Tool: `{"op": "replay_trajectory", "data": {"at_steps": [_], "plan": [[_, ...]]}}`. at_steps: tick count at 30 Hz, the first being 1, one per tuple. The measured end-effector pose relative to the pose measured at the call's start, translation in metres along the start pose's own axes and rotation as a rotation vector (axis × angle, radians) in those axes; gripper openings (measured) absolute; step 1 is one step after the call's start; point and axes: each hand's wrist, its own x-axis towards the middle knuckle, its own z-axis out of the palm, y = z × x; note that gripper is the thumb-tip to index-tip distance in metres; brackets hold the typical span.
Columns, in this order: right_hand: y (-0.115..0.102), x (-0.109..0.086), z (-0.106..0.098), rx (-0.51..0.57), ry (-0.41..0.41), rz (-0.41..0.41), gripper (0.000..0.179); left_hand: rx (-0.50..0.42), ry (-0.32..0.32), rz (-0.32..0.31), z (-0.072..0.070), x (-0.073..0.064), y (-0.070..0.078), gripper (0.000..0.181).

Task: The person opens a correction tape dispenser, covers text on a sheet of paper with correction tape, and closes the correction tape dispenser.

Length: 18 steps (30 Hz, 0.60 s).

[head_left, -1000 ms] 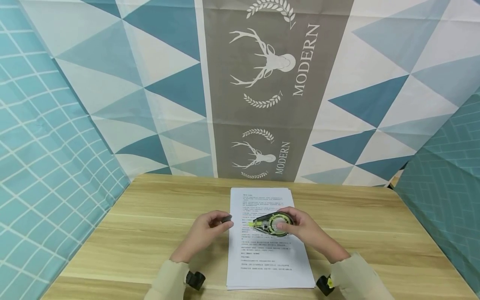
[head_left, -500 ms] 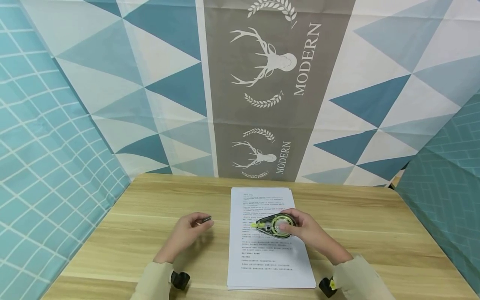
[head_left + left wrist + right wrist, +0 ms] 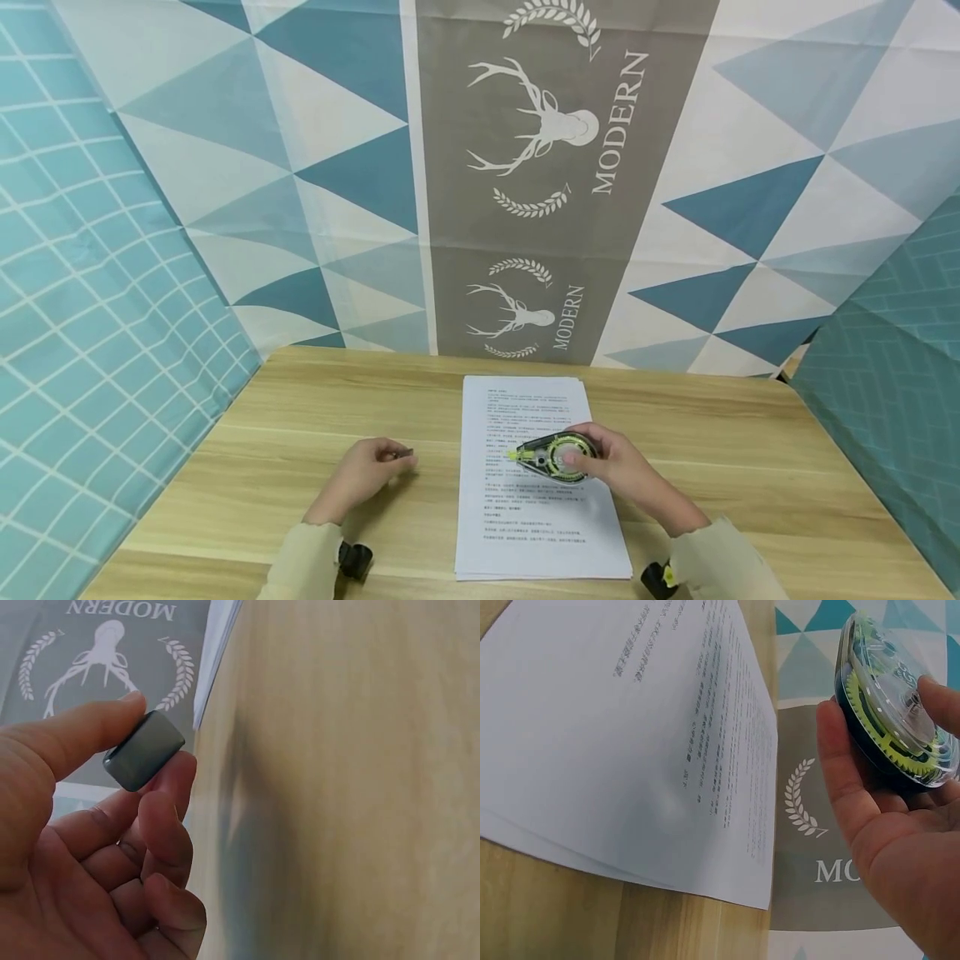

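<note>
My left hand pinches a small dark grey cap between thumb and fingertips, left of the paper. In the left wrist view the other fingers are curled below the cap. My right hand grips a correction tape dispenser with a clear case and green gears, thumb on its upper side. The dispenser's light green tip points left and is uncovered. It overlaps the middle of a stack of printed sheets in the head view. The right wrist view shows the gears through the case.
The sheets lie on a wooden table, reaching close to its front edge. A patterned cloth backdrop hangs behind the table. Blue tiled cloth closes off the left side, and teal cloth stands on the right.
My left hand has moved left, away from the paper's edge, with the cap still in its fingers. The right hand and the dispenser have shifted slightly right and down.
</note>
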Motion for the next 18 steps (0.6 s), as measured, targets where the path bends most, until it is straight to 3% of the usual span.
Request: {"op": "replay_trajectory", "data": {"at_steps": [18], "plan": [[0.002, -0.002, 0.0, 0.013, -0.012, 0.002, 0.048, 0.036, 0.001, -0.029, -0.002, 0.001, -0.012, 0.026]]}}
